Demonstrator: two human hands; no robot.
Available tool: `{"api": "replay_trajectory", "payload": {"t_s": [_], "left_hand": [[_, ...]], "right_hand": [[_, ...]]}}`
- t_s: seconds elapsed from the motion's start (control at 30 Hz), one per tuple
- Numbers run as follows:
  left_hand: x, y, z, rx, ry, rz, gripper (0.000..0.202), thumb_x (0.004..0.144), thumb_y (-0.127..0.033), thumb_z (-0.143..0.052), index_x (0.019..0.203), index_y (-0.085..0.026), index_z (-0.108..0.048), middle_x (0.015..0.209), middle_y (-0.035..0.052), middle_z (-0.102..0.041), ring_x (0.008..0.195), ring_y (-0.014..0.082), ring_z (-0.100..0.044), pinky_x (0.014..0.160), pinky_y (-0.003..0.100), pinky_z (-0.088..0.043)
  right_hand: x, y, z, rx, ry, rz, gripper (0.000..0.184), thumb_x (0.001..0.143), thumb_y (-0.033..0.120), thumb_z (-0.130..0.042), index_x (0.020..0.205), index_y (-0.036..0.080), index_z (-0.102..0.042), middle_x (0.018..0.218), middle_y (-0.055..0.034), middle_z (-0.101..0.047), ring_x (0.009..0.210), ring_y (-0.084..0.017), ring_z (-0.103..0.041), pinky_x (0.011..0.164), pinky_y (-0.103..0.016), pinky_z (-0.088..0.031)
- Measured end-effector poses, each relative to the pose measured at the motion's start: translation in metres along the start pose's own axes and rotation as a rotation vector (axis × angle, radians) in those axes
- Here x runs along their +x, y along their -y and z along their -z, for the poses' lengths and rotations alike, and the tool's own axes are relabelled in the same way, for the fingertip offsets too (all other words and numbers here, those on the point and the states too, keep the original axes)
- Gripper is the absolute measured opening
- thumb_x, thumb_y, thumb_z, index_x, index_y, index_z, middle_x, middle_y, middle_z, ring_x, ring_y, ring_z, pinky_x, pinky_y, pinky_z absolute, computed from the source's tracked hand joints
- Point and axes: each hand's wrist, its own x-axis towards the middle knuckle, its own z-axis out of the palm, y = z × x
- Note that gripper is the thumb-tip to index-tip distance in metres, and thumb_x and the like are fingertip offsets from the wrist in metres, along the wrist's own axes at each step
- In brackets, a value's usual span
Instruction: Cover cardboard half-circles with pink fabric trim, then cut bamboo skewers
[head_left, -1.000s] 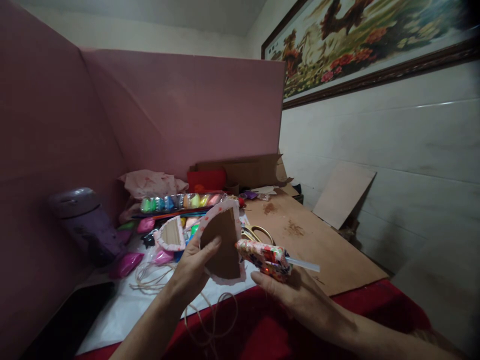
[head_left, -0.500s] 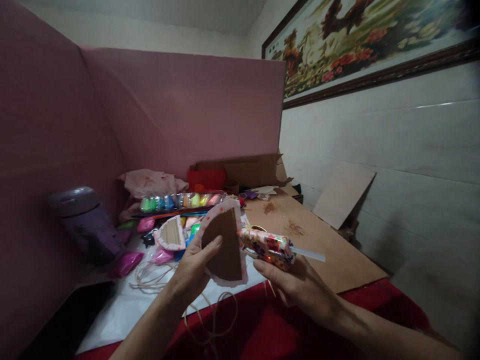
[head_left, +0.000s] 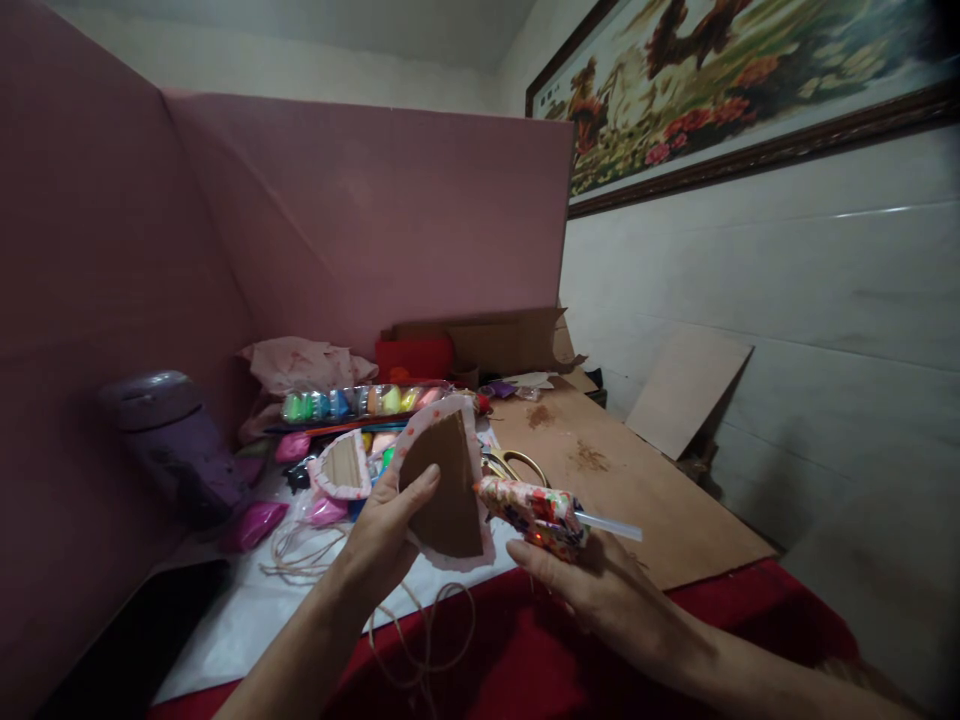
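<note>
The glue gun (head_left: 532, 508) has dipped a little since half a second ago. Its nozzle now sits at the straight right edge of the cardboard wedge (head_left: 446, 490), centre frame, above the surface (head_left: 637, 490). My left hand (head_left: 382, 535) keeps a closed grip on the wedge, thumb across its face. My right hand (head_left: 592, 590) has its grip wrapped round the gun. Spotted fabric already borders the wedge; I judge the edge gluing unfinished.

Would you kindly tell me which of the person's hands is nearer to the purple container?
Left. The left hand, holding the cardboard piece, is to the right of the purple container; the right hand, gripping the glue gun, is farther right.
</note>
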Motion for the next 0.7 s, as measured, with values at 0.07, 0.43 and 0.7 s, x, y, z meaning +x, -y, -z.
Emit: {"api": "replay_trajectory", "payload": {"t_s": [0.07,0.43,0.7], "left_hand": [[0.0,-0.001,-0.001,-0.002,-0.004,-0.002,0.062,0.075,-0.019,-0.065,0.131,-0.033,-0.043,0.102,0.0017,-0.069,0.081,0.0165,-0.067,0.072,0.026,-0.055],[0.0,-0.001,-0.001,0.005,0.006,0.002,0.061,0.076,-0.02,-0.065,0.131,-0.03,-0.042,0.101,0.0037,-0.07,0.08,0.0171,-0.067,0.072,0.026,-0.055],[-0.003,-0.003,-0.005,-0.007,0.024,-0.001,0.06,0.076,-0.017,-0.064,0.13,-0.028,-0.042,0.104,0.0043,-0.068,0.084,0.0169,-0.066,0.074,0.028,-0.055]], "right_hand": [[-0.002,0.0,-0.001,0.008,-0.01,0.002,0.028,0.083,0.036,-0.052,0.106,0.029,-0.065,0.088,-0.0032,-0.067,0.098,-0.021,-0.058,0.09,-0.035,-0.044],[0.002,0.011,-0.002,0.086,-0.031,-0.041,0.029,0.084,0.035,-0.055,0.11,0.024,-0.063,0.087,-0.0035,-0.065,0.101,-0.022,-0.056,0.096,-0.036,-0.039],[0.011,0.014,0.002,0.04,-0.039,-0.099,0.027,0.083,0.039,-0.055,0.1,0.021,-0.067,0.065,-0.0022,-0.063,0.074,-0.02,-0.06,0.064,-0.029,-0.048]]}}
